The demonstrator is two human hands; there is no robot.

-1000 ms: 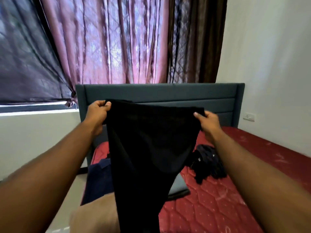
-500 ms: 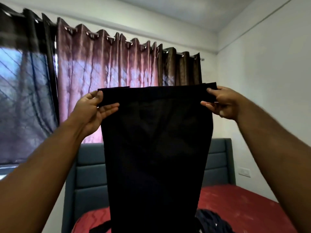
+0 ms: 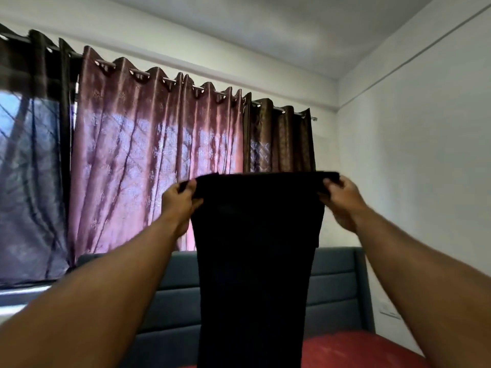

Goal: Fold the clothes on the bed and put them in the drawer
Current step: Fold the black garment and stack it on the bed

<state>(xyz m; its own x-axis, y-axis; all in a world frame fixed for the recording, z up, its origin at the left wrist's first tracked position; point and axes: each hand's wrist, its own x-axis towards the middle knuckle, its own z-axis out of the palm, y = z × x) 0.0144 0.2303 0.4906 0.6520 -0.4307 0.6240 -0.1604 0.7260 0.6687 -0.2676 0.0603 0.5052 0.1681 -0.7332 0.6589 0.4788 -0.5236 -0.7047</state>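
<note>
A pair of black trousers [image 3: 255,261] hangs straight down in front of me, held up by its top edge at about head height. My left hand [image 3: 179,201] grips the top left corner, and my right hand [image 3: 342,199] pinches the top right corner. The cloth is stretched flat between them, and its lower end runs out of the bottom of the view. Only a strip of the red mattress [image 3: 353,349] shows at the lower right. The other clothes and the drawer are out of sight.
A grey-blue padded headboard [image 3: 334,290] stands behind the trousers. Pink and brown curtains [image 3: 159,155] cover the window on the far wall. A white wall with a socket plate [image 3: 389,309] runs along the right.
My view has tilted upward and both hands have raised the trousers with it. The clothes pile on the mattress has dropped out of view. Both hands keep their hold on the top edge.
</note>
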